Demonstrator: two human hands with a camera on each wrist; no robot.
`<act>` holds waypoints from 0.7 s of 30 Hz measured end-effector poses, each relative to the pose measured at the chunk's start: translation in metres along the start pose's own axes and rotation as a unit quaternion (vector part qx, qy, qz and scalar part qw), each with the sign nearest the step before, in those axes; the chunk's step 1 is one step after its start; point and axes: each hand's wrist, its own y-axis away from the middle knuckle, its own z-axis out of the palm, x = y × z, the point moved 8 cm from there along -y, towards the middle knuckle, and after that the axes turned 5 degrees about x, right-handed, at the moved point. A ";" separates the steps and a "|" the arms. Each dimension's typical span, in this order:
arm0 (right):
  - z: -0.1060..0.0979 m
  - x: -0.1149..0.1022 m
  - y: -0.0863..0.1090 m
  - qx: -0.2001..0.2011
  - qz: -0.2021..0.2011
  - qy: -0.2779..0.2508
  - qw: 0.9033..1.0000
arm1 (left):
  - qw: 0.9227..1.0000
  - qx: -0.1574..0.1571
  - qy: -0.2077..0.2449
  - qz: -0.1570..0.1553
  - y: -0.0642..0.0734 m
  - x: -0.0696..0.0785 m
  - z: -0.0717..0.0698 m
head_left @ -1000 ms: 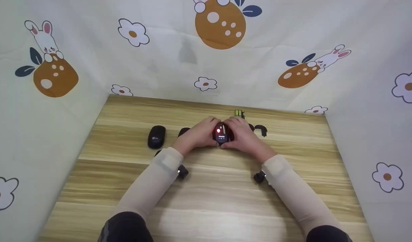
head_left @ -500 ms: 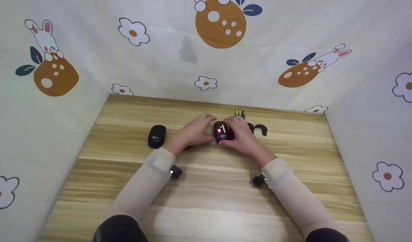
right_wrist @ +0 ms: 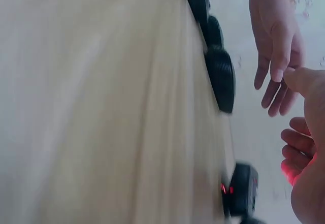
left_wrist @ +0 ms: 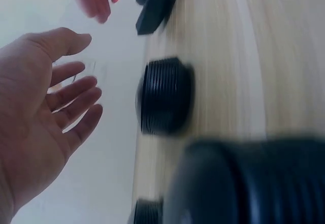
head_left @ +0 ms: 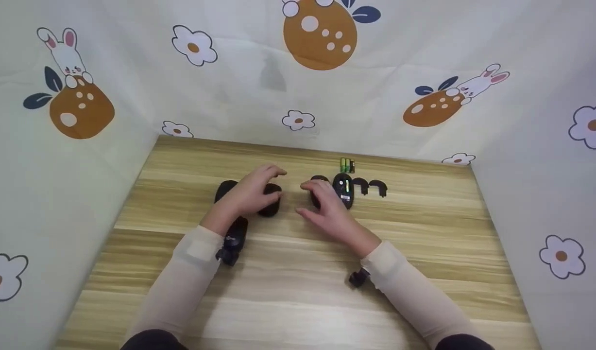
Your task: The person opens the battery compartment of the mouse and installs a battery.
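My left hand [head_left: 249, 192] hovers with nothing in it, fingers spread and relaxed, above a black computer mouse [head_left: 270, 206] and partly hiding another mouse [head_left: 225, 188]. My right hand [head_left: 331, 211] also holds nothing; its loosely bent fingers lie over a dark mouse [head_left: 318, 179] that it mostly covers. Beside it an overturned mouse [head_left: 344, 192] shows a battery in its bared compartment. In the right wrist view, a mouse [right_wrist: 241, 188] has red lights low on its side. Red light tints fingers of my right hand [right_wrist: 304, 153] there.
Two curved black covers [head_left: 361, 185] lie right of the overturned mouse. Several batteries [head_left: 346, 166] stand near the back of the wooden table [head_left: 298, 282]. Another black mouse [head_left: 237, 231] is partly behind the left wrist camera. Patterned cloth walls [head_left: 249, 97] enclose the table.
Both hands have let go of the overturned mouse with the red light. My left hand has moved left, and my right hand slightly left and nearer, baring the overturned mouse beside it.
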 end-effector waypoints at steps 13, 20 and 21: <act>0.050 -0.002 -0.006 -0.029 0.101 -0.037 0.994 | 0.998 -0.052 0.029 -0.029 0.028 -0.024 -0.001; 0.070 0.007 -0.016 -0.053 0.157 -0.049 0.985 | 0.996 -0.073 0.017 -0.047 0.032 -0.035 0.006; 0.072 0.008 -0.018 -0.056 0.160 -0.048 0.984 | 0.996 -0.074 0.013 -0.045 0.032 -0.036 0.008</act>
